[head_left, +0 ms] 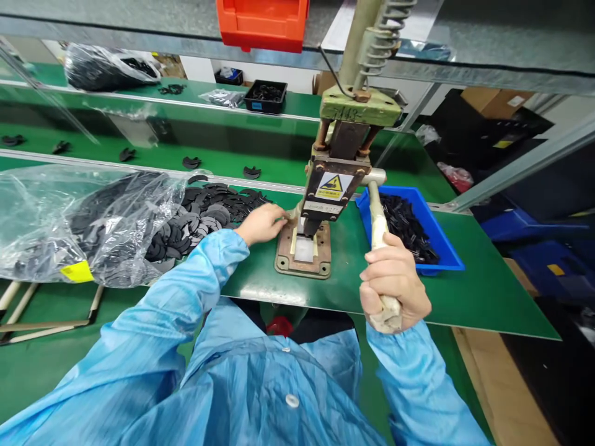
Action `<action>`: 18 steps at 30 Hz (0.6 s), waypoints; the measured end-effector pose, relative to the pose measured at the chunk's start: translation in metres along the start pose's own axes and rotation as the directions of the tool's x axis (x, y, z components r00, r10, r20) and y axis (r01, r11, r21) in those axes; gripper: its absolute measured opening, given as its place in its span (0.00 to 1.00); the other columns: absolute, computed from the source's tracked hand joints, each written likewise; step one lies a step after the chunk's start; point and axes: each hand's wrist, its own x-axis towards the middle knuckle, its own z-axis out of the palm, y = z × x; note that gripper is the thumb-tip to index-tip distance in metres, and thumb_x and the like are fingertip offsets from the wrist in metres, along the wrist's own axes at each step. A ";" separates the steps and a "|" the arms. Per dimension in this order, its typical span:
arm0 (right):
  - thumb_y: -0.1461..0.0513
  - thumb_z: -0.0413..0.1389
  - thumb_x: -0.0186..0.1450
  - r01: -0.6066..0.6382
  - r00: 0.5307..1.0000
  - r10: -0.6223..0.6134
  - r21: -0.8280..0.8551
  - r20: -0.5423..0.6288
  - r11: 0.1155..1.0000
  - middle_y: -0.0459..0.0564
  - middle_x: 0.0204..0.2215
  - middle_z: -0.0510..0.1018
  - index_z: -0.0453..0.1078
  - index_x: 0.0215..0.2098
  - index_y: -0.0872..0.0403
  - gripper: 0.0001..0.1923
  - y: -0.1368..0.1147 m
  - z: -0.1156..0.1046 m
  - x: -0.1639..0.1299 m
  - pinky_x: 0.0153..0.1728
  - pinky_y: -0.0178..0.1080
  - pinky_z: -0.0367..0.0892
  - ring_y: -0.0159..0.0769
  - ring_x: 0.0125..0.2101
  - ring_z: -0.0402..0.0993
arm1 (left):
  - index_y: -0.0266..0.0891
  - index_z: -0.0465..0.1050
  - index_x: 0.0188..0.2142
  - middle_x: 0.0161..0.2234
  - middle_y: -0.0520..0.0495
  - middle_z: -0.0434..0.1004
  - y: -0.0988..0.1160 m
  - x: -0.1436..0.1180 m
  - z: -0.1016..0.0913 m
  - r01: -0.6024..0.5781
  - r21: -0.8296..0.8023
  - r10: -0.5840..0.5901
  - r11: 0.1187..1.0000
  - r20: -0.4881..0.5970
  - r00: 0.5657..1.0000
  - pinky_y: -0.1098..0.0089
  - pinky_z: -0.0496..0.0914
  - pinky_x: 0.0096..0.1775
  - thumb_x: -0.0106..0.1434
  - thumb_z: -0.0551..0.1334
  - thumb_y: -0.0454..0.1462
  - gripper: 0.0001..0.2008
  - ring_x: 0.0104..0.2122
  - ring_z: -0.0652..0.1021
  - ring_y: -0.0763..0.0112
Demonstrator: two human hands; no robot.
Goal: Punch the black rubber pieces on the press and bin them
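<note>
Your blue sleeves fill the bottom of the view. Your right hand (pixel 394 284) is clamped in a full grip around the wrapped lever handle (pixel 380 248) of the hand press (pixel 335 179), near the front edge of the green table (pixel 465 297). Your left hand (pixel 261 224) rests at the left side of the press base (pixel 303 255), fingers curled toward the die; whether they pinch a part you cannot tell. Just left of that hand lies a loose heap of flat black parts (pixel 204 214), spilling from a clear plastic bag (pixel 69 223) that holds more of them. Right of the press, a blue bin (pixel 446 248) holds small black pieces. Farther back, a black tray (pixel 266 96) holds dark parts, and an orange bin (pixel 263 23) sits on the shelf overhead.
</note>
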 end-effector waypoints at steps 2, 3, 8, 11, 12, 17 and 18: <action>0.61 0.65 0.63 -0.006 1.000 0.006 0.002 -0.030 1.000 0.41 0.24 0.78 0.71 0.27 0.49 0.09 -0.001 0.002 0.000 0.62 0.62 0.75 0.37 0.37 0.80 | 0.36 0.81 0.57 0.55 0.36 0.84 -0.037 0.016 -0.010 0.129 0.134 -0.133 0.983 0.017 0.991 0.54 0.70 0.63 0.72 0.60 0.37 0.18 0.57 0.78 0.51; 0.61 0.64 0.64 -0.010 0.999 0.010 0.000 -0.050 1.000 0.41 0.24 0.78 0.71 0.26 0.50 0.10 -0.002 0.003 -0.001 0.61 0.62 0.75 0.37 0.37 0.80 | 0.35 0.80 0.60 0.57 0.35 0.83 -0.055 0.024 -0.013 0.175 0.194 -0.186 0.965 0.041 0.982 0.54 0.69 0.64 0.70 0.61 0.36 0.21 0.59 0.77 0.50; 0.60 0.63 0.65 -0.012 0.996 0.012 -0.002 -0.084 1.000 0.40 0.23 0.77 0.70 0.27 0.50 0.10 -0.003 0.008 -0.001 0.59 0.63 0.75 0.37 0.35 0.79 | 0.40 0.76 0.66 0.63 0.37 0.79 -0.106 0.058 -0.020 0.240 0.326 -0.321 0.915 0.223 0.921 0.56 0.66 0.65 0.61 0.67 0.35 0.31 0.65 0.73 0.48; 0.60 0.64 0.66 -0.008 0.997 0.008 0.007 -0.078 1.000 0.41 0.24 0.77 0.70 0.27 0.50 0.11 -0.001 0.007 -0.001 0.59 0.64 0.75 0.38 0.35 0.79 | 0.42 0.78 0.63 0.58 0.38 0.83 -0.106 0.070 -0.019 0.216 0.344 -0.321 0.914 0.283 0.904 0.56 0.67 0.62 0.59 0.69 0.36 0.30 0.61 0.76 0.48; 0.59 0.64 0.66 -0.005 0.997 0.005 0.006 -0.078 1.000 0.41 0.24 0.77 0.70 0.27 0.50 0.11 -0.001 0.007 -0.001 0.59 0.64 0.75 0.38 0.35 0.79 | 0.42 0.79 0.61 0.57 0.38 0.84 -0.103 0.073 -0.018 0.194 0.352 -0.305 0.916 0.295 0.905 0.56 0.67 0.62 0.59 0.69 0.37 0.29 0.60 0.77 0.48; 0.60 0.63 0.66 0.011 0.996 -0.011 -0.004 -0.091 1.000 0.41 0.23 0.77 0.69 0.26 0.50 0.11 0.000 0.008 -0.001 0.58 0.62 0.75 0.37 0.35 0.79 | 0.38 0.80 0.55 0.50 0.38 0.85 -0.081 0.075 -0.013 0.060 0.315 -0.167 0.947 0.325 0.931 0.60 0.67 0.57 0.61 0.70 0.39 0.22 0.54 0.79 0.50; 0.60 0.63 0.66 0.013 0.995 -0.013 -0.003 -0.097 1.000 0.41 0.23 0.76 0.69 0.26 0.50 0.11 0.000 0.009 0.000 0.57 0.61 0.76 0.37 0.34 0.78 | 0.38 0.80 0.52 0.48 0.38 0.85 -0.076 0.073 -0.012 0.055 0.290 -0.152 0.955 0.324 0.934 0.61 0.68 0.55 0.62 0.70 0.39 0.19 0.52 0.80 0.51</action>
